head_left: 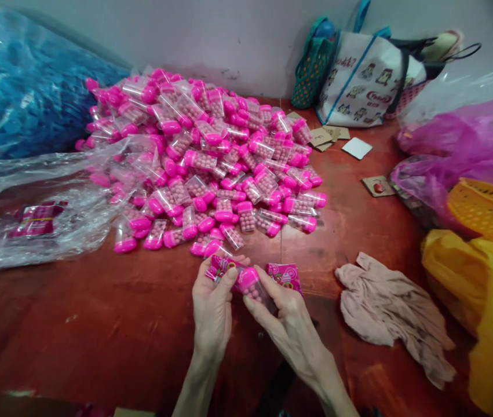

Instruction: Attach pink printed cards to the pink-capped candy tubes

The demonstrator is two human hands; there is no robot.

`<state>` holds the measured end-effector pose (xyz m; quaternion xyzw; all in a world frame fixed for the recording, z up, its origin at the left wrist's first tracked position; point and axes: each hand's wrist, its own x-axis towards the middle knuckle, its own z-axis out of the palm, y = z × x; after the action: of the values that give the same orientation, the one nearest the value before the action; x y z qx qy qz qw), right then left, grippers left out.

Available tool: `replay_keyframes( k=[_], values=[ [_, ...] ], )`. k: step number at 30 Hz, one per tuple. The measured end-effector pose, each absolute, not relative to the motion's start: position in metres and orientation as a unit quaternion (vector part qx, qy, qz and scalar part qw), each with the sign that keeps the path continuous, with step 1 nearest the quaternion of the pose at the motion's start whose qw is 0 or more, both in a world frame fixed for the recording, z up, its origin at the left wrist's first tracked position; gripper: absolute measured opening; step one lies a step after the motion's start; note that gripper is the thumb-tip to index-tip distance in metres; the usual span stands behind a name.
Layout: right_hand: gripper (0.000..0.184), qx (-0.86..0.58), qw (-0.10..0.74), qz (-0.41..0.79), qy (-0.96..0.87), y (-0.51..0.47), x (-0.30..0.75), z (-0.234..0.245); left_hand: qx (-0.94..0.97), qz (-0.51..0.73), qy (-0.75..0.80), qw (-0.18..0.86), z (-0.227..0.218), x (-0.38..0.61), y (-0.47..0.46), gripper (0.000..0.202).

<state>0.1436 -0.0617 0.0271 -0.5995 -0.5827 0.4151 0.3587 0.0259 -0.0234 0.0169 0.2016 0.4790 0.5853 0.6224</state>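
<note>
Near the middle of the table, my right hand (285, 310) grips a clear candy container (252, 285) with a pink cap and small pink balls inside. Its capped end points up and to the left, against a printed pink wrapper (220, 267). That wrapper is pinched between the thumb and fingers of my left hand (214, 301). Whether the cap sits inside the wrapper I cannot tell. Just behind my right hand lies a stack of similar printed wrappers (284, 275). Beyond both hands rises a large heap of the same pink-capped containers (211, 168).
A clear plastic sheet (68, 243) and a bulky blue bag (33, 87) lie at the left. On the right are a crumpled cloth (389, 307), a yellow bag (459, 278), an orange basket (489, 205) and a purple bag (467, 139). A printed tote bag (354, 81) leans on the wall.
</note>
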Motion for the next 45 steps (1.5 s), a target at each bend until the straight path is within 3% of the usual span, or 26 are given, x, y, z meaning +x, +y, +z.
replay_keyframes(
  k=[11, 20, 28, 37, 45],
  values=[
    [0.034, -0.579, 0.343, 0.476, -0.566, -0.052, 0.141, 0.038, 0.164, 0.554, 0.466, 0.67, 0.007, 0.022, -0.022, 0.02],
    [0.048, -0.563, 0.371, 0.468, -0.572, -0.056, 0.141, 0.027, 0.122, 0.552, 0.474, 0.675, 0.007, 0.026, -0.024, 0.02],
    [0.051, -0.58, 0.339, 0.376, -0.638, -0.061, 0.134, 0.017, 0.118, 0.542, 0.454, 0.697, 0.004, 0.021, -0.021, 0.016],
    [0.05, -0.558, 0.354, 0.415, -0.625, -0.062, 0.136, 0.032, 0.054, 0.519, 0.422, 0.742, 0.001, 0.019, -0.023, 0.035],
    [0.048, -0.572, 0.361, 0.319, -0.664, -0.062, 0.13, 0.016, 0.088, 0.551, 0.426, 0.712, -0.003, 0.023, -0.021, 0.026]
  ],
)
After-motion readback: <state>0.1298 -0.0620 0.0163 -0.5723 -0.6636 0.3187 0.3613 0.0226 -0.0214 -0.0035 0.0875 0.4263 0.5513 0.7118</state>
